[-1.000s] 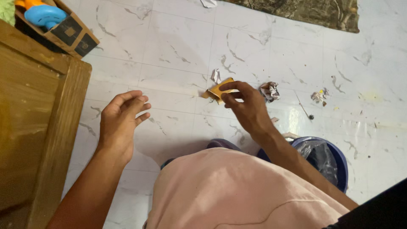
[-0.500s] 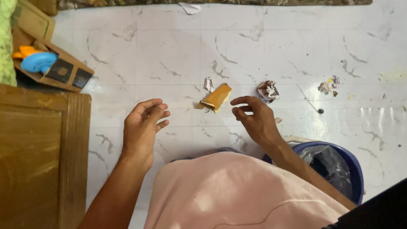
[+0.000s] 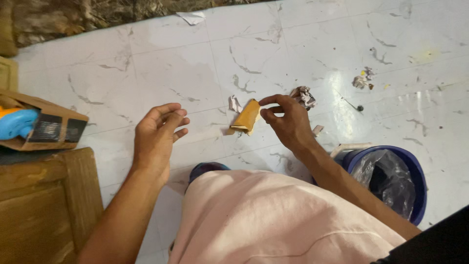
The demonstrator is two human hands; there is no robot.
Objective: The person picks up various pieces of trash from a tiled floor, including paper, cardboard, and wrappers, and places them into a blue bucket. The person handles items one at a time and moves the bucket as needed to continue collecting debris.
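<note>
Two bare hands hover above a white marbled tile floor (image 3: 146,63) strewn with scraps, seen from overhead.

The right hand (image 3: 288,122) is open, thumb and forefinger apart and curled, its fingertips just beside a folded piece of tan cardboard (image 3: 245,118) that lies on the floor; whether they touch it cannot be told. The left hand (image 3: 156,137) is open and empty, fingers loosely bent, well left of the cardboard. A small white paper scrap (image 3: 235,103) lies just beside the cardboard, and a crumpled ball of printed paper (image 3: 304,95) sits near the right fingertips. A blue round bin lined with a clear plastic bag (image 3: 391,181) stands by the right forearm. A brown wooden cabinet (image 3: 44,205) is at the left.
</note>
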